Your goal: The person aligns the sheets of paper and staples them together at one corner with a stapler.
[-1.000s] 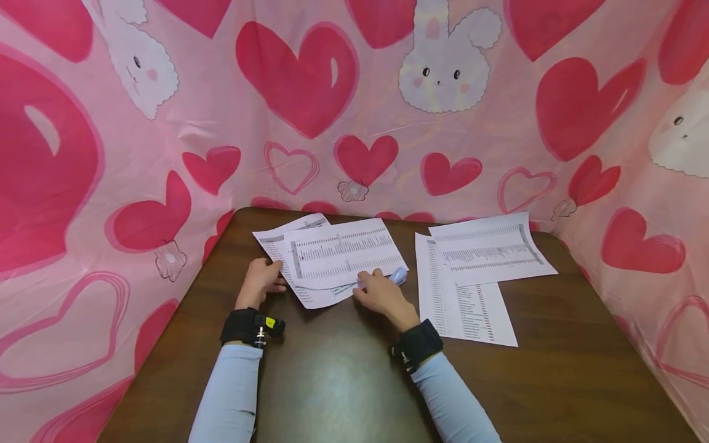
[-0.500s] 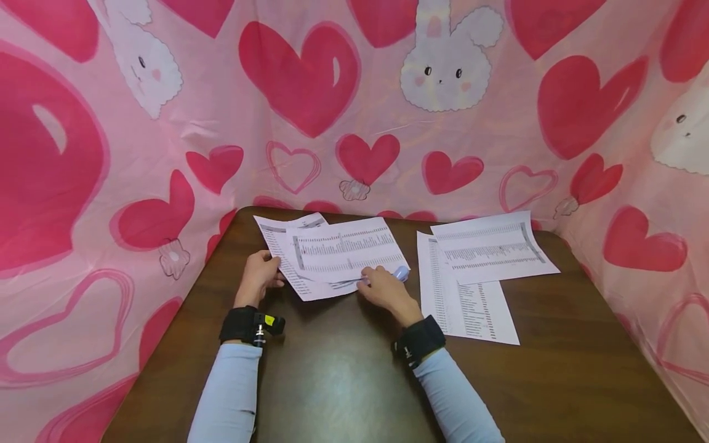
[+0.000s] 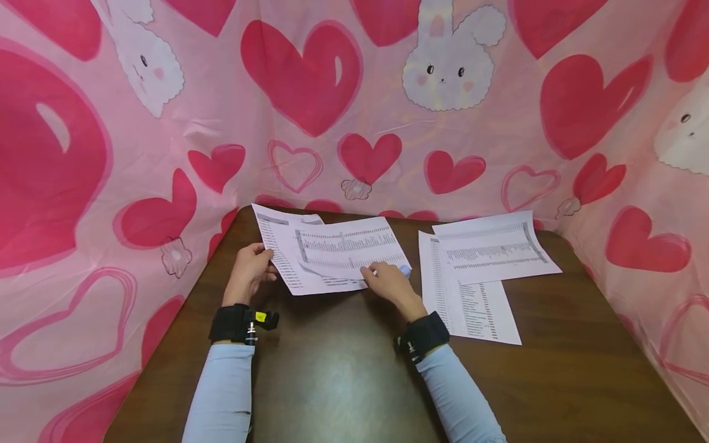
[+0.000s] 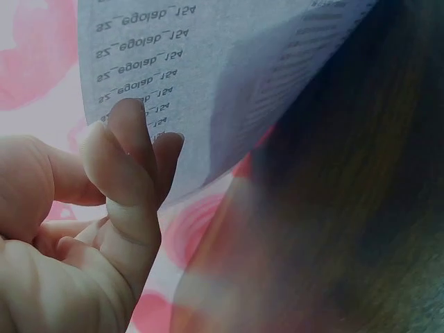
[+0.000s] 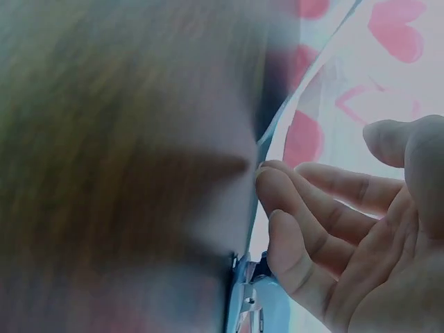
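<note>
Printed sheet [image 3: 284, 264] has its edge between fingertips of left hand [image 3: 249, 272].

Dark brown wooden table [image 3: 332, 381] before pink heart-print cloth [image 3: 376, 111]. Left side: overlapping white rectangular paper sheets [image 3: 346, 243], left hand [image 3: 247, 272] at left edge, right hand [image 3: 390, 284] at near right edge, light-blue rounded plastic item [image 3: 406, 270] just beside it. Right side: lower white rectangular sheet [image 3: 484, 314] on table, upper white rectangular sheet [image 3: 493, 246] across its far part.
</note>
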A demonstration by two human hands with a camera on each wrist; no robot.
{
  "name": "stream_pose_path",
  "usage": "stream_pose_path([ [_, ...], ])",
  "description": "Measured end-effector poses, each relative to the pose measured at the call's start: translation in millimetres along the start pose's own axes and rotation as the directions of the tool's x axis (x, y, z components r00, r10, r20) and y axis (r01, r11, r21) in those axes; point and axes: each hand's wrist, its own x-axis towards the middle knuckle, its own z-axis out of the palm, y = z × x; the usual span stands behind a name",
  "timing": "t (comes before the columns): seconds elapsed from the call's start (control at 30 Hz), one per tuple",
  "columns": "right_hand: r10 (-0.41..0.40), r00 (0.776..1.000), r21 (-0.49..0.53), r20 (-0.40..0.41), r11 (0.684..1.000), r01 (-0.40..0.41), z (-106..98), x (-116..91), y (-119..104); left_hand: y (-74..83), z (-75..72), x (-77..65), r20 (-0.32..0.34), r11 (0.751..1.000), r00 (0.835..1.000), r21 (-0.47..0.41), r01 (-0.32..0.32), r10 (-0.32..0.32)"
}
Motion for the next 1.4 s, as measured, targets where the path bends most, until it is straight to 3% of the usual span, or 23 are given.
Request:
stream_pose_path([
  [0.33,0.016,0.999,0.079,0.044,0.997,-0.019,-2,1,-5,8.7,-9.1,-6.2,-0.017,1.0,1.0,0.008,0.008,-0.007],
  [0.5,0.005,1.0,0.07,0.03,0.998,-0.007,0,0,-9,9.0,-16.7,-10.7,-0.02,0.999,0.999,0.019,-0.033,0.034],
  [0.73,0.005,0.993,0.205,0.114,0.978,-0.029,4,1,-20,13.1,-26.5,-19.6,-0.046,0.997,0.996,0.041,-0.073,0.075],
  [0.93,-0.005,0.988,0.257,0.152,0.966,-0.035,10,5,-28,20.3,-32.6,-26.3,-0.08,0.996,0.993,0.025,-0.086,0.088],
  [1.13,-0.007,0.981,0.34,0.193,0.938,-0.061,12,5,-39,23.5,-44.3,-35.6,-0.089,0.991,0.987,0.038,-0.131,0.134],
  [1.4,-0.005,0.978,0.498,0.209,0.861,-0.102,16,7,-52,27.6,-56.2,-45.8,-0.111,0.982,0.976,0.047,-0.183,0.187],
])
